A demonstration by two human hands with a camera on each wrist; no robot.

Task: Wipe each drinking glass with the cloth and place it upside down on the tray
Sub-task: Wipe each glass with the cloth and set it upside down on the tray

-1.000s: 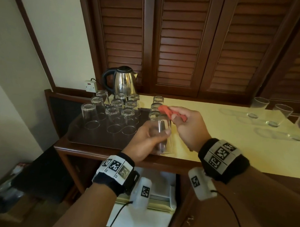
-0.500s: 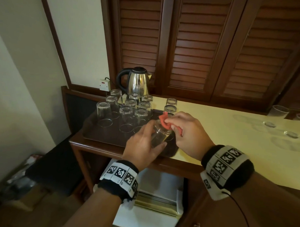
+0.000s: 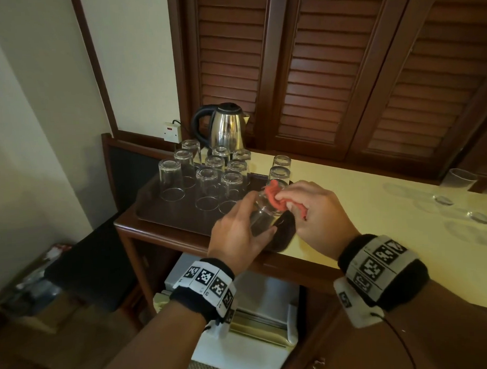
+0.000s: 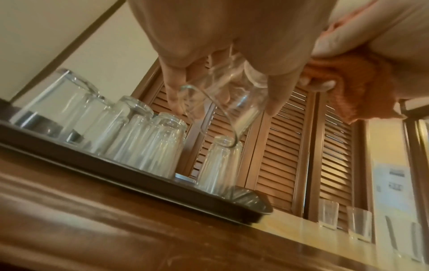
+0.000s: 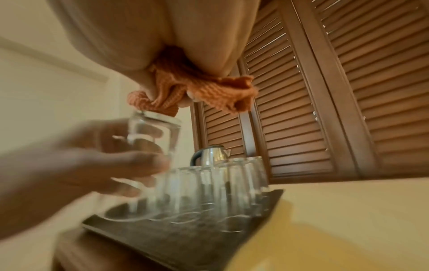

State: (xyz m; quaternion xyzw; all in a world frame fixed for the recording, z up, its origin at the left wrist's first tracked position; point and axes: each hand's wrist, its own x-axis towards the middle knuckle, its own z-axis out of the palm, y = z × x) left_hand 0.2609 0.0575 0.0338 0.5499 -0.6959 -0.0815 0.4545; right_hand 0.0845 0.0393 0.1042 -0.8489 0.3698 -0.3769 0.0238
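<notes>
Left hand [image 3: 236, 237] at frame centre, fingers curled round drinking glass [image 3: 264, 211], glass tilted, base up, held over near right corner of tray [image 3: 152, 212]. Right hand [image 3: 318, 212] just right of it, fingers bunched on orange cloth [image 3: 276, 195], cloth pressed on glass base. Inverted glasses [image 3: 209, 182] in rows on tray, left of centre. Kettle [image 3: 226, 127] behind tray. More glasses [image 3: 457, 182] at right edge of yellow counter [image 3: 361, 196].

Both my forearms bare, no sleeves. L wrist: black band [image 3: 203, 286] w/ strip of white tags, b/w square-code markers. R wrist: same black band [image 3: 383, 270], white marker tags across top, plus white cam pod [image 3: 351, 304] underneath w/ thin black cable [image 3: 399, 341] trailing down forearm.
</notes>
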